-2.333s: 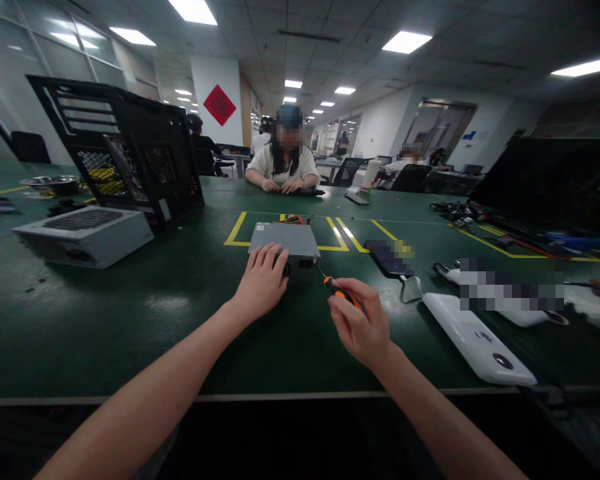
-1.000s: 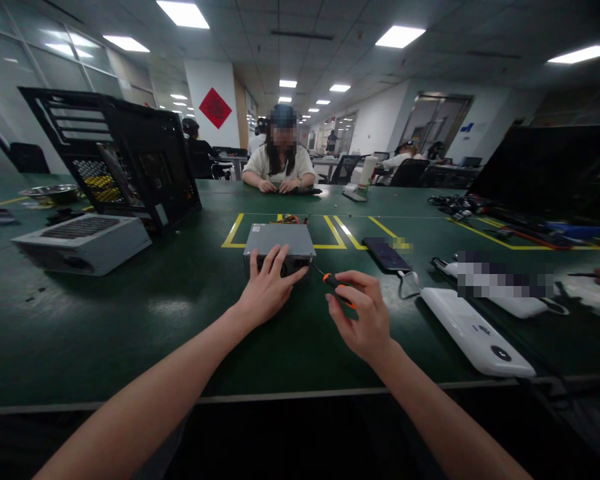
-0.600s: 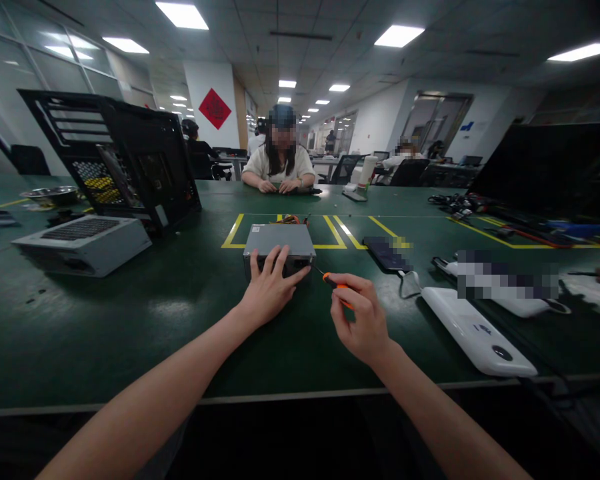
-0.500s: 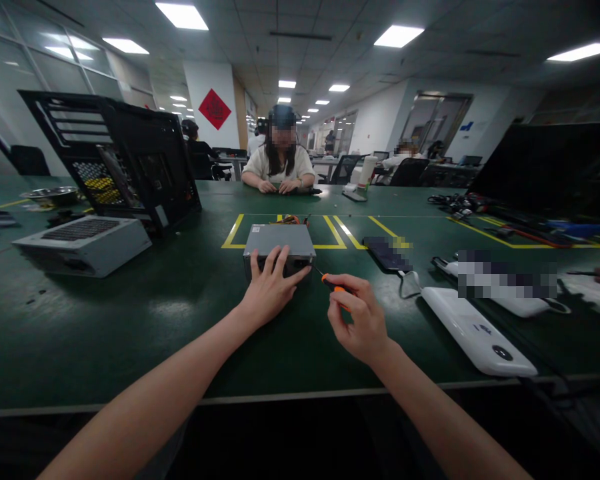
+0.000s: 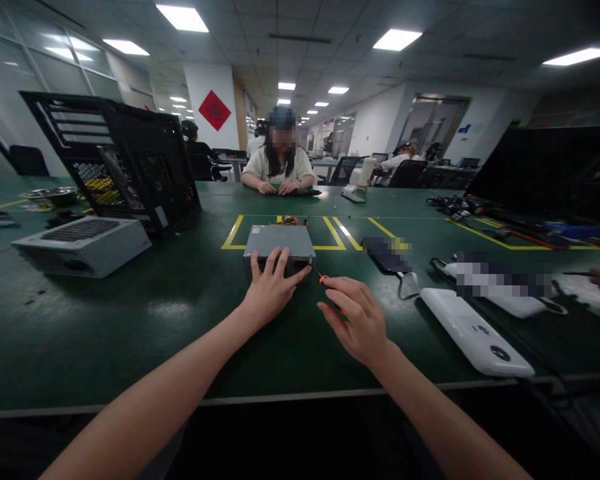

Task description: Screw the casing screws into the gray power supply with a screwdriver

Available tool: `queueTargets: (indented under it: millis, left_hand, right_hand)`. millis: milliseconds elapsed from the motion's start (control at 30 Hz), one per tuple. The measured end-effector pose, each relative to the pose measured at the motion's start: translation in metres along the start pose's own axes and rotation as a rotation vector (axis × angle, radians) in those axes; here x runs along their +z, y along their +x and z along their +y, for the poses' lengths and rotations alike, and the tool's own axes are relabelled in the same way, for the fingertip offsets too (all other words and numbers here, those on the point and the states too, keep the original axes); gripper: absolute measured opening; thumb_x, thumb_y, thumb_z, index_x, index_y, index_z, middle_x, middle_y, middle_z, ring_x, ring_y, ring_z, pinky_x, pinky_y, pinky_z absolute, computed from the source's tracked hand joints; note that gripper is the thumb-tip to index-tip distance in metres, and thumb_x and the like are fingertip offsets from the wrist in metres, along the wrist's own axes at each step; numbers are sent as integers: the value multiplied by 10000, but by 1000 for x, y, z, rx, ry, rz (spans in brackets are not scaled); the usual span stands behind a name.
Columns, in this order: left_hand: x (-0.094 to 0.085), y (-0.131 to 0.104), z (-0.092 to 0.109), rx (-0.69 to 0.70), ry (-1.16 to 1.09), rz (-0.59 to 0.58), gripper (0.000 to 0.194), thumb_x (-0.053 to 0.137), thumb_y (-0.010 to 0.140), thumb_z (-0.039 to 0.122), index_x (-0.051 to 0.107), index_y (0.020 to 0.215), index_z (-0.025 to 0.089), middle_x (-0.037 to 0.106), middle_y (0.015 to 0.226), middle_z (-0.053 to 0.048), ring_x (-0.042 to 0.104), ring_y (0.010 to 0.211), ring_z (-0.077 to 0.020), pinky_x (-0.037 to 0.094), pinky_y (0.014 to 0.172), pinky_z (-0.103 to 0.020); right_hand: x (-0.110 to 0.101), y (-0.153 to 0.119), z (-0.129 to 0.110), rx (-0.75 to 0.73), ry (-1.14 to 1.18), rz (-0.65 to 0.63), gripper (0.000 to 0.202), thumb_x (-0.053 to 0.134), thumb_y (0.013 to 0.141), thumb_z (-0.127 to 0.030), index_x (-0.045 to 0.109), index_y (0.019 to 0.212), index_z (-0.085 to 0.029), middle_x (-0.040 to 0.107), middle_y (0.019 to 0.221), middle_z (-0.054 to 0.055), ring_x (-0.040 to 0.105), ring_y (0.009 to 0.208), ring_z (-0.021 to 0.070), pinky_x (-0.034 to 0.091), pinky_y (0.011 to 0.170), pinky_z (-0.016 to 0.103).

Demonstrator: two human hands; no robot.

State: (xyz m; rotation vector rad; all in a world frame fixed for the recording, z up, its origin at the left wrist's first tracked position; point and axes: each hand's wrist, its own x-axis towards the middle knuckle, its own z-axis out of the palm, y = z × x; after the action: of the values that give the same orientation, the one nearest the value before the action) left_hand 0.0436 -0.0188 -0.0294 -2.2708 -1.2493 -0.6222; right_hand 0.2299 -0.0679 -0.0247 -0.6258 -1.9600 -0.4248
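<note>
Lying splayed on the front of the metal box point(image 5: 286, 236) on the worktop point(image 5: 55, 340), the left hand point(image 5: 270, 287) is apart from the right hand point(image 5: 363, 320), which curls round the screwdriver point(image 5: 323, 279). The box looks stiff and fairly heavy, best held by both sides.

Central grey box point(image 5: 280, 240): smooth, matt metal. Screwdriver point(image 5: 323, 280): orange plastic with thin metal shaft. Tabletop point(image 5: 170, 367): smooth, glossy green. White device point(image 5: 460, 323): shiny plastic. Bowl point(image 5: 53, 195): polished metal. Computer case point(image 5: 177, 163): dull black.
</note>
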Motion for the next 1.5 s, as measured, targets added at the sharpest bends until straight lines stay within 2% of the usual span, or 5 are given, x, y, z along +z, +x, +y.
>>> queueTargets:
  millis: [333,833,1067,1233,1500]
  left_hand:
    - [1,0,-1,7,22,-13,473,510,849,281,421,1299,397,304,1407,-136,267,1292,-342,131,993,-656]
    - [4,-2,-3,16,52,-29,546,508,846,246,347,1338,418,278,1428,-124,246,1310,-334,114,996,-668]
    - [5,0,-4,12,48,-30,562,532,828,217,367,1325,421,281,1425,-109,234,1313,-334,88,1004,-669]
    - [8,3,-5,9,46,-31,564,544,825,230,367,1325,421,267,1431,-114,206,1326,-343,72,1003,-673]
    - [10,4,-6,8,32,-41,579,571,812,251,367,1323,430,264,1437,-115,182,1337,-357,56,999,-681]
  right_hand:
    - [0,-2,-5,-14,-153,3,241,552,769,-76,478,947,-221,518,1083,101,547,1005,208,545,751,354]
    - [-1,-5,-7,54,-59,-40,329,493,798,-93,405,1104,-174,584,1036,130,595,949,188,536,697,296]
    - [-5,0,-9,99,48,-135,70,492,812,-137,483,824,-205,579,946,75,580,845,179,500,724,344]
    - [-2,0,-8,236,110,-45,150,491,840,-179,446,982,-200,552,1001,88,572,914,173,505,702,310]
    - [-4,2,-8,169,30,-140,95,487,852,-204,526,765,-196,584,863,49,570,783,154,471,699,309]
